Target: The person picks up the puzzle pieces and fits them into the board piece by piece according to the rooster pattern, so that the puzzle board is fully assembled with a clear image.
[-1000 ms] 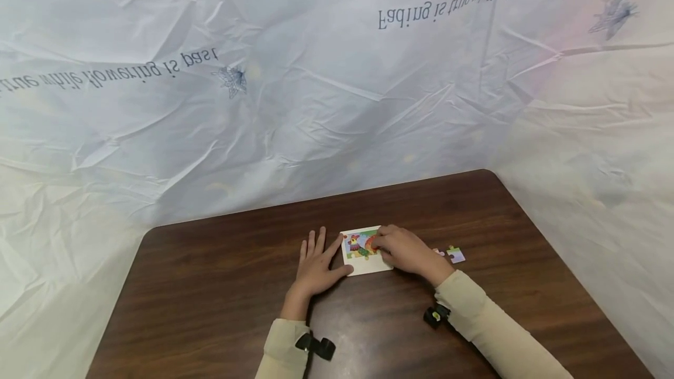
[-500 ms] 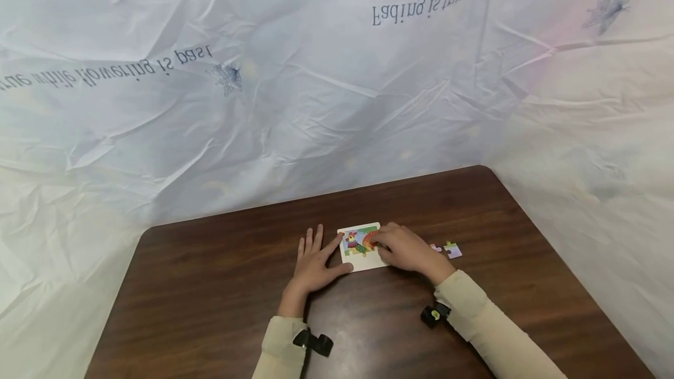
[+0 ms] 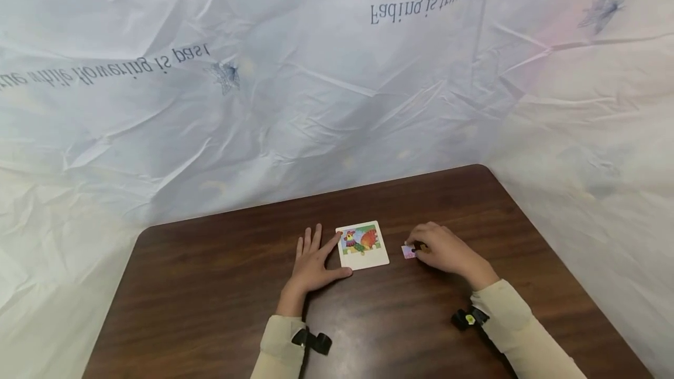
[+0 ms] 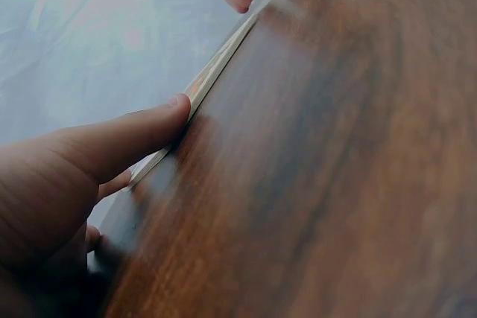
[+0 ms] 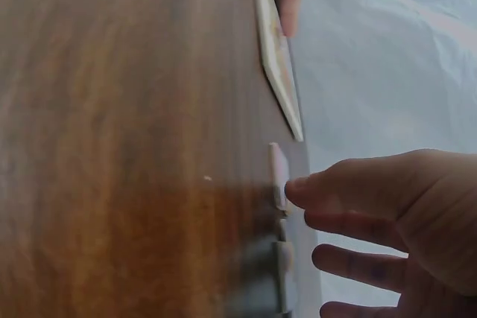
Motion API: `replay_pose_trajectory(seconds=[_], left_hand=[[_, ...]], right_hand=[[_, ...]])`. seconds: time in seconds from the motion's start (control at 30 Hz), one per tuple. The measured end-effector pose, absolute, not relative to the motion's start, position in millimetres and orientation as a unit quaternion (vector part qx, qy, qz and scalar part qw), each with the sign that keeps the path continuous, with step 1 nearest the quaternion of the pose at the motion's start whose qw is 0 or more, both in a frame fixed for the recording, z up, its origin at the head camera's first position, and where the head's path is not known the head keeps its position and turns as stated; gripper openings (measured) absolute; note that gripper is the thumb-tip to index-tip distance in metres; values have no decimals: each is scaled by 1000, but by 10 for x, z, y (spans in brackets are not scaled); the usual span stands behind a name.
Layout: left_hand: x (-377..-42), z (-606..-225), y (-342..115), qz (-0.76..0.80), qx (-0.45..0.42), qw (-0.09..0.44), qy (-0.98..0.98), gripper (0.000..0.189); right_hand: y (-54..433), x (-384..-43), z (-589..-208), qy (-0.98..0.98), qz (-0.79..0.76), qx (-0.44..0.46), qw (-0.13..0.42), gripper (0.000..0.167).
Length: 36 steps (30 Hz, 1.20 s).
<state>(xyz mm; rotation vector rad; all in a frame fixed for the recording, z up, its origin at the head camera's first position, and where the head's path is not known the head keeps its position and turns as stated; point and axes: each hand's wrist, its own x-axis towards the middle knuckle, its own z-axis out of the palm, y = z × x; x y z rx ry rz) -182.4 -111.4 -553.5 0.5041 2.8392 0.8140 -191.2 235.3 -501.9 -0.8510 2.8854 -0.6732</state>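
Observation:
A white puzzle board [image 3: 363,260] lies flat on the table, its upper part filled with rooster picture pieces [image 3: 360,238]. My left hand [image 3: 312,266] is beside it with fingers spread; the index fingertip and thumb touch its left side. To the right of the board, my right hand [image 3: 446,250] is over loose puzzle pieces, its fingers bent. A pinkish puzzle piece [image 3: 408,251] shows at its fingertips. In the right wrist view the thumb tip meets or nearly meets that piece, which lies on the table. Another piece [image 5: 285,269] lies close by, mostly covered in the head view.
The dark brown wooden table [image 3: 226,285] has rounded far corners. Behind and beside it hangs a pale wrinkled cloth [image 3: 295,104] with printed writing. A black strap camera [image 3: 313,341] sits at my left wrist, and another black camera [image 3: 468,319] at my right.
My right hand has left the board's right side and moved right to the loose pieces. The rooster's red tail is now uncovered. My left hand stays at the board.

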Motion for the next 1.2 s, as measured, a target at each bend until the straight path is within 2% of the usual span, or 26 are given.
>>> replay_pose_trajectory(seconds=[0.2, 0.4, 0.6, 1.2], left_hand=[[-1818, -5517, -1113, 285, 169, 76, 941, 99], [-1814, -5523, -1109, 280, 168, 73, 942, 99], [-1844, -5515, -1098, 271, 172, 78, 944, 100], [-1827, -5522, -1134, 284, 170, 76, 941, 98]], right_hand=[[2297, -1913, -5062, 937, -190, -290, 37, 21], [2211, -1960, -5061, 935, -168, -313, 17, 13], [2130, -1973, -5046, 936, -176, -304, 17, 13], [1440, -1998, -5020, 904, -221, -366, 25, 11]])
